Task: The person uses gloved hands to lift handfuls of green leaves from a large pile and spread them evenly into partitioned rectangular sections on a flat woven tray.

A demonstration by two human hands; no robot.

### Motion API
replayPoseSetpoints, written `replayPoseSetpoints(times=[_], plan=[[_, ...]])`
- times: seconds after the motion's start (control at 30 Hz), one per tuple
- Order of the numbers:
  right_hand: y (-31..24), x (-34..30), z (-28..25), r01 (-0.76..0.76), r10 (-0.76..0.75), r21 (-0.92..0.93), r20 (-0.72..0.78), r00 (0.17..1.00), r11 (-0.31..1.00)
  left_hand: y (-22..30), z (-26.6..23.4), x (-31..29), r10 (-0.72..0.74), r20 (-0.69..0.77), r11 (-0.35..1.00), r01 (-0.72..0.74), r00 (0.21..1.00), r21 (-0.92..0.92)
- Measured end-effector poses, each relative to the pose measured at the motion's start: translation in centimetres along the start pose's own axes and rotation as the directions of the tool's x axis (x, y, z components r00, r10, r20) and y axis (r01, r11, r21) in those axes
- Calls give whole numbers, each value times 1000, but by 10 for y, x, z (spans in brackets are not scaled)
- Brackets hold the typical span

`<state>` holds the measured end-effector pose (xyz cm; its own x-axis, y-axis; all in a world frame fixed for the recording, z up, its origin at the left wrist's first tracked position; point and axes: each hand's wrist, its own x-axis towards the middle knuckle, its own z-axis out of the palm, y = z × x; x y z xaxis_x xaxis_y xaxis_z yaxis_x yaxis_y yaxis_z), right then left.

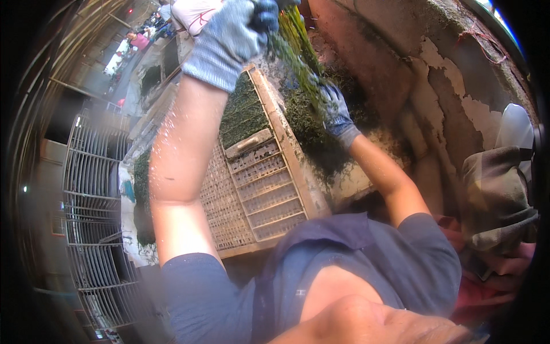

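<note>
My left hand (226, 43), in a grey-blue knit work glove, is raised at the top with its fingers closed round a bunch of long green plant strands (295, 49). The strands hang down at a slant towards my right hand (338, 114), also gloved. That hand's fingers are stretched out beside the lower end of the bunch, seemingly touching it. Behind it lies a heap of dark green plant matter (303, 123). Left of the heap is a wooden frame (289, 137) with slatted, grid-like panels (266, 189). More green plant matter (243, 114) covers its upper part.
A rack of metal bars (94, 189) stands at the left. A brown wall with peeling paint (441, 74) rises at the right, with dark cloth (498, 195) near it. A person in white clothing (192, 14) is close beyond my left hand; another person in pink (138, 40) is farther off.
</note>
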<state>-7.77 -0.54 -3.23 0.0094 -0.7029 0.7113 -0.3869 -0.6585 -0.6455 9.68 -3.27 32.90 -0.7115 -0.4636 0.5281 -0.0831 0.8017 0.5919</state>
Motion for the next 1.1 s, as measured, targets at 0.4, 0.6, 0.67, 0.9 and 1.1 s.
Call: replayPoseSetpoints(times=[0.4, 0.6, 0.67, 0.9, 1.1], plan=[[-7, -98, -62, 57, 627, -757, 578, 522, 651, 104, -97, 91, -366, -155, 689, 155, 918, -708], [-151, 23, -140, -531, 617, -320, 482, 622, 785, 70, -75, 24, -443, -78, 701, 290, 893, -652], [-210, 49, -140, -640, 612, 74, 231, 757, 765, 50, -51, -18, -570, -12, 642, 436, 822, -630], [-245, 22, 1, -530, 492, 793, 347, 798, 300, 27, 58, -176, -739, 349, 168, 660, 576, -732], [-129, -61, 73, -563, 551, 794, 372, 747, 228, -37, 60, -395, -788, 465, -72, 689, 405, -722]])
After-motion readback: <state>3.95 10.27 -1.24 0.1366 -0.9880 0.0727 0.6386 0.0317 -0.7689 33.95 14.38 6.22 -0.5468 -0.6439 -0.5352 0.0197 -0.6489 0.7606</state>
